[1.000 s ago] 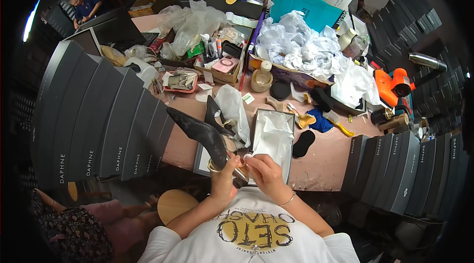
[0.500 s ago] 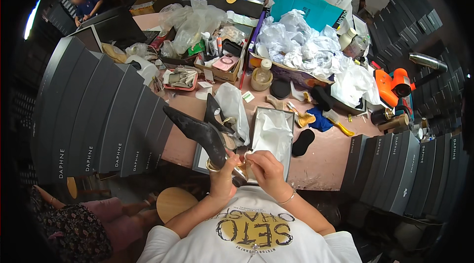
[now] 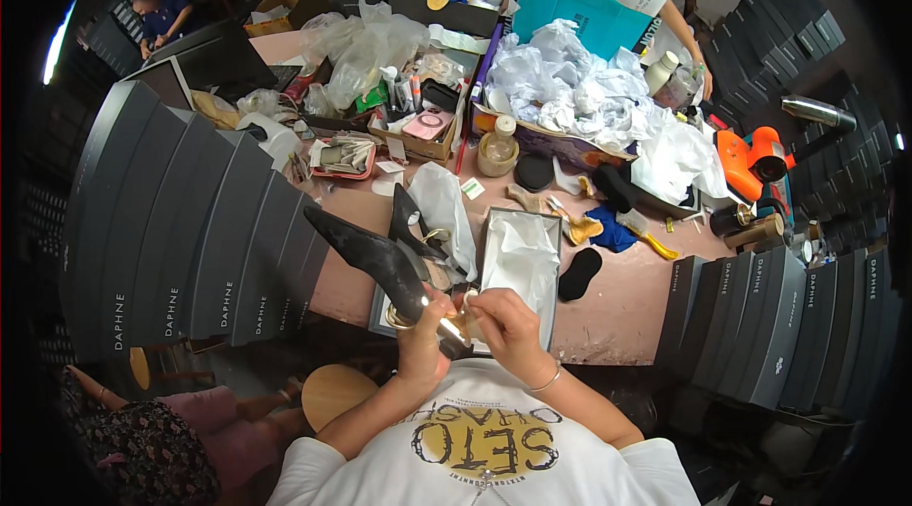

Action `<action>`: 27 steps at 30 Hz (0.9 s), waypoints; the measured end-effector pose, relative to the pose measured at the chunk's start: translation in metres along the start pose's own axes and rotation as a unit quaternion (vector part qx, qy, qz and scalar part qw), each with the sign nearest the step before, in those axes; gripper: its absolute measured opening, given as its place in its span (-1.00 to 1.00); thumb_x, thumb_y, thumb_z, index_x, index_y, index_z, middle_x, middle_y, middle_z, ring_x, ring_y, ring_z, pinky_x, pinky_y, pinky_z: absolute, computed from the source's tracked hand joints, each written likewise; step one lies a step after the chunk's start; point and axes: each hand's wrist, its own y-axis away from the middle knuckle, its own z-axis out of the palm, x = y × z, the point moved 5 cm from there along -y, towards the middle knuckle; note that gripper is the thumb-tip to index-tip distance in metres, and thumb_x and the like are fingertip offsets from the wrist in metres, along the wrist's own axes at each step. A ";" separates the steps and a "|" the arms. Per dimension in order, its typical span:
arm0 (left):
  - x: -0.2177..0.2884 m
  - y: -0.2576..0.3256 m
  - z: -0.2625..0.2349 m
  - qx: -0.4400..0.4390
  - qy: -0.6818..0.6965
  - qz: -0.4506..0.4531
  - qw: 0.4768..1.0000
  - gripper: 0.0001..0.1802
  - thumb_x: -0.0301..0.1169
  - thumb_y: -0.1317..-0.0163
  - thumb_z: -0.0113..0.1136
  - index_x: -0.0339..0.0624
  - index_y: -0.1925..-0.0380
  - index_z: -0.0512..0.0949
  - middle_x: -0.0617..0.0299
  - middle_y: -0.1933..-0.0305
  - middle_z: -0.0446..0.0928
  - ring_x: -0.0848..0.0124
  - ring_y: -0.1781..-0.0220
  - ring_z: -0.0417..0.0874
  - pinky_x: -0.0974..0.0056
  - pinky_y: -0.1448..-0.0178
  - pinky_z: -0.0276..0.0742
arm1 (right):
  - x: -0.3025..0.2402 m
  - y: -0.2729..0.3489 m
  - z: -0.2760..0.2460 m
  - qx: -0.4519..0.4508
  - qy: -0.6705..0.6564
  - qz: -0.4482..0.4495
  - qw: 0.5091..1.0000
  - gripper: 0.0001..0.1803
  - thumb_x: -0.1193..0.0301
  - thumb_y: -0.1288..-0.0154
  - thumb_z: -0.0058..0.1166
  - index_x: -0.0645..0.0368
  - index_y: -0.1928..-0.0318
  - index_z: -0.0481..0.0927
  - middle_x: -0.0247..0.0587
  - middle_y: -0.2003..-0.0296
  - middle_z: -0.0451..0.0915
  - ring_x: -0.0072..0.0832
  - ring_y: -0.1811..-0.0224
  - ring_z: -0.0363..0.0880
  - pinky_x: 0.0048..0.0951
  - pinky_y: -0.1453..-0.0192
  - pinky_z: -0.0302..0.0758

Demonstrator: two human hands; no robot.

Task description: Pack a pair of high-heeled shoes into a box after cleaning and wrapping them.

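Observation:
My left hand [image 3: 421, 344] grips a black pointed-toe shoe [image 3: 372, 257] with gold-coloured trim near its heel end, the toe aimed up and to the left. Beside that heel end, my right hand [image 3: 508, 324] is closed, thumb and fingers pinched together; a small pale piece shows at the fingertips, too small to name. A second black pointed shoe [image 3: 403, 219] lies just beyond, next to a sheet of white wrapping [image 3: 445, 211]. White tissue paper [image 3: 521, 254] lines the open grey shoe box [image 3: 554, 292] behind my right hand.
Stacks of dark shoe boxes flank me at left [image 3: 180, 221] and right [image 3: 731, 316]. A box of crumpled paper [image 3: 570, 78], a yellow-handled brush [image 3: 655, 242], a black insole-shaped pad [image 3: 579, 274] and an orange tool [image 3: 736, 164] lie on the table. Others' bodies show at left; a forearm [image 3: 682, 36] reaches in far right.
The shoe's toe has swung slightly to the left, and my right hand has shifted a little left. Another person's arm has appeared behind the paper-filled box.

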 end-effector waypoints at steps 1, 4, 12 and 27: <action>0.001 0.000 0.000 -0.001 0.005 0.004 1.000 -0.73 -0.57 -0.15 0.15 -0.13 0.17 0.36 0.31 0.38 0.41 0.52 0.32 0.48 0.14 -0.20 0.47 | 0.000 0.006 0.002 -0.020 -0.027 0.031 0.999 -0.83 0.60 -0.19 0.17 0.25 0.18 0.59 -0.12 0.31 0.58 -0.35 0.32 0.60 -0.47 0.23 0.52; 0.000 -0.003 -0.003 0.004 0.012 -0.012 1.000 -0.74 -0.55 -0.16 0.16 -0.12 0.15 0.38 0.32 0.36 0.41 0.52 0.30 0.49 0.18 -0.19 0.48 | 0.001 0.014 0.007 -0.058 -0.070 0.077 0.993 -0.82 0.61 -0.17 0.17 0.24 0.18 0.59 -0.12 0.29 0.58 -0.32 0.32 0.61 -0.45 0.25 0.53; -0.002 -0.005 -0.007 0.009 0.018 -0.011 1.000 -0.76 -0.54 -0.18 0.16 -0.10 0.16 0.41 0.34 0.37 0.42 0.54 0.32 0.48 0.19 -0.17 0.48 | 0.002 0.010 0.005 -0.047 -0.070 0.072 0.994 -0.85 0.64 -0.16 0.17 0.28 0.22 0.60 -0.16 0.31 0.59 -0.40 0.34 0.58 -0.51 0.29 0.49; 0.004 -0.028 0.005 -0.049 -0.001 -0.020 0.999 -0.65 -0.43 -0.17 0.10 -0.10 0.03 0.32 0.34 0.42 0.35 0.52 0.36 0.42 0.20 -0.08 0.49 | -0.001 0.010 0.003 -0.248 -0.201 0.129 0.939 -0.83 0.55 -0.22 0.15 0.26 0.16 0.62 -0.16 0.28 0.60 -0.38 0.23 0.57 -0.46 0.13 0.48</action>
